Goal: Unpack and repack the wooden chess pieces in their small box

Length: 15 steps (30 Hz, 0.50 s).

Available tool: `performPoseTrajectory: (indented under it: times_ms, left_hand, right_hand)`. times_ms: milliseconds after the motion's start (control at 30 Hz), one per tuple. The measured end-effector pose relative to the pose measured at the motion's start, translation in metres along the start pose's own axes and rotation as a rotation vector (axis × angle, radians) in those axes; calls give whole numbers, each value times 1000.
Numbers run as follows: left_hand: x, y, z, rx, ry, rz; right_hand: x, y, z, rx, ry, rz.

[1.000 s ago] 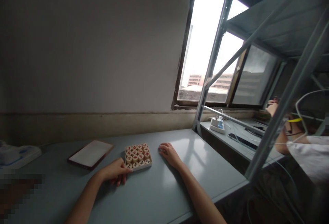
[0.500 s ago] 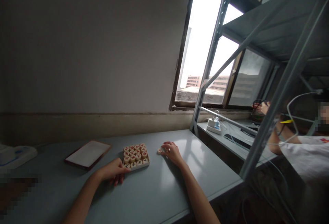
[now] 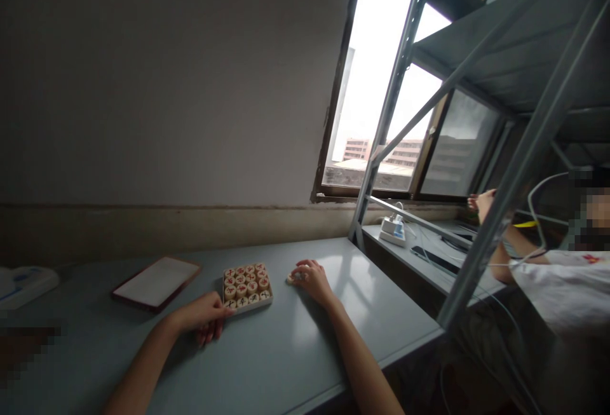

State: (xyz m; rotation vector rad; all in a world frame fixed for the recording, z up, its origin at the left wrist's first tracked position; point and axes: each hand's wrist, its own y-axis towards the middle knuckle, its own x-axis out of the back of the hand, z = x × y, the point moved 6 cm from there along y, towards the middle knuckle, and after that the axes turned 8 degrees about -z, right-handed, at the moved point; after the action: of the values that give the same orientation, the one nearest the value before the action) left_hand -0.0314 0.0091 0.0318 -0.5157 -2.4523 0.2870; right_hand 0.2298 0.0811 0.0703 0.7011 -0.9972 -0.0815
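head view: left hand (image 3: 203,317) half-curled against tray (image 3: 252,307) corner; right hand (image 3: 312,280) fingertips closed on loose piece (image 3: 290,278).

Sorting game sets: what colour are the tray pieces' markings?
Red and black on cream pieces; head view.

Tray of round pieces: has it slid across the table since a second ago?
No. The tray keeps the same gap right of the red-framed board; only the camera view shifted.

Two slim forearms are coming into view from the near edge, both showing bare all the way up to the wrists. The left hand (image 3: 203,318) and right hand (image 3: 312,279) are showing bare too, with finger detail sitting too dim to make out.
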Motion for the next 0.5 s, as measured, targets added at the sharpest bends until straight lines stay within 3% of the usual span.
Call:
performPoseTrajectory:
  times_ms: [367, 433, 467, 500]
  left_hand:
    - [4, -13, -4, -2, -29, 77]
    - [20, -28, -7, 31, -18, 48]
    - [34, -38, -11, 36, -8, -9]
    - [54, -49, -17, -3, -2, -146]
  right_hand:
    - [3, -1, 1, 13, 31, -25]
    - [3, -1, 1, 11, 34, -29]
    - [2, -1, 1, 9, 29, -28]
    - [2, -1, 1, 7, 21, -25]
